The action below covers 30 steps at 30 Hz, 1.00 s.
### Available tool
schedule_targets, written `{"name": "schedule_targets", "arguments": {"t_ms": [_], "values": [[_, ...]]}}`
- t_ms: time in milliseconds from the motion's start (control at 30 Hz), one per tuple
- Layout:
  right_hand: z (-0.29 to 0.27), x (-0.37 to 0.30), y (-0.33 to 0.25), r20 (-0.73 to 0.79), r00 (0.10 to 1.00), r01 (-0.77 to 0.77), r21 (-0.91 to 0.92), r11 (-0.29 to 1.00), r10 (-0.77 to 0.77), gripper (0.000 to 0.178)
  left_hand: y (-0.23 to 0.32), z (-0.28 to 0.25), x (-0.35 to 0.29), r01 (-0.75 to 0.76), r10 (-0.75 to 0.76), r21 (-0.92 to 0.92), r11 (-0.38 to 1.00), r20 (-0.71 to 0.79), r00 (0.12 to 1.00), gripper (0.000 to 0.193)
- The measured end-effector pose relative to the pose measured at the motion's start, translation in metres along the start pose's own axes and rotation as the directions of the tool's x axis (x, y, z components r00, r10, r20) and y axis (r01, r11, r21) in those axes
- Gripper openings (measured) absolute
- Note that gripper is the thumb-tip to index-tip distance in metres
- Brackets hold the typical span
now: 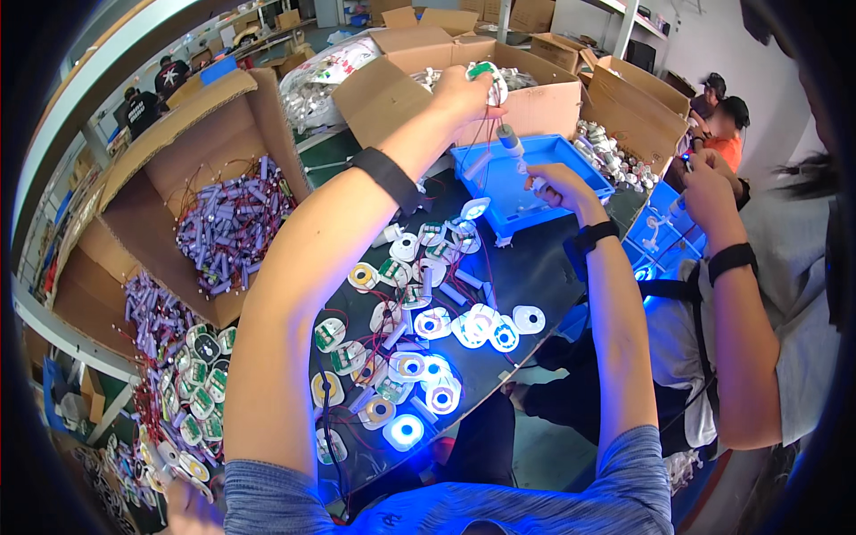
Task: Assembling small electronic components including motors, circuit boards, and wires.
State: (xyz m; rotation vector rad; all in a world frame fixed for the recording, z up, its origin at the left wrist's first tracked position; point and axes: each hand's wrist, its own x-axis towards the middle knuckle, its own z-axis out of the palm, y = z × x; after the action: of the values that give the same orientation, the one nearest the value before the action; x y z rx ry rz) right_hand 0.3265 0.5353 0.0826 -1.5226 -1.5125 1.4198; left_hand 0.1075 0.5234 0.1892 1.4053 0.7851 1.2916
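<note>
My left hand point(459, 96) reaches out over the table's far side, its fingers closed round a white disc with a green circuit board point(482, 69). Thin wires run down from that disc. Below it, a grey-and-white cylinder point(509, 140) and a purple cylindrical cell point(478, 166) hang in the air over the blue tray point(584, 160). My right hand point(563, 188) is lower and to the right, above the tray, pinching a small white part point(536, 184) mostly hidden by its fingers. Whether this part joins the cylinder cannot be told.
White discs with boards and wires point(349, 357) lie across the dark table point(535, 290); several glow blue, like the bright disc point(403, 432). A carton point(147, 192) of purple cells point(234, 223) stands left. At right a co-worker's hand point(711, 192) works over another blue tray point(662, 234).
</note>
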Motion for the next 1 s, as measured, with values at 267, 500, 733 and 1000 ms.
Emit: {"name": "schedule_targets", "arguments": {"t_ms": [267, 500, 733, 1000], "values": [[0.007, -0.01, -0.004, -0.042, 0.999, -0.012, 0.013, 1.0, 0.013, 0.036, 0.009, -0.001, -0.006, -0.017, 0.017, 0.033, 0.999, 0.001, 1.0, 0.029], [0.014, -0.009, 0.0, -0.218, 0.963, 0.139, -0.099, 0.985, -0.157, 0.035, 0.021, 0.004, -0.016, -0.03, 0.029, 0.052, 0.998, 0.02, 0.999, 0.03], [0.021, -0.007, 0.003, -0.477, 0.751, 0.372, -0.266, 0.889, -0.457, 0.035, 0.041, 0.007, -0.031, -0.097, 0.094, 0.027, 0.995, 0.094, 0.991, 0.032], [0.02, -0.017, 0.0, -0.527, 0.648, 0.544, -0.184, 0.819, -0.549, 0.033, 0.058, 0.015, -0.049, -0.18, 0.177, 0.023, 0.983, 0.086, 0.98, 0.026]]}}
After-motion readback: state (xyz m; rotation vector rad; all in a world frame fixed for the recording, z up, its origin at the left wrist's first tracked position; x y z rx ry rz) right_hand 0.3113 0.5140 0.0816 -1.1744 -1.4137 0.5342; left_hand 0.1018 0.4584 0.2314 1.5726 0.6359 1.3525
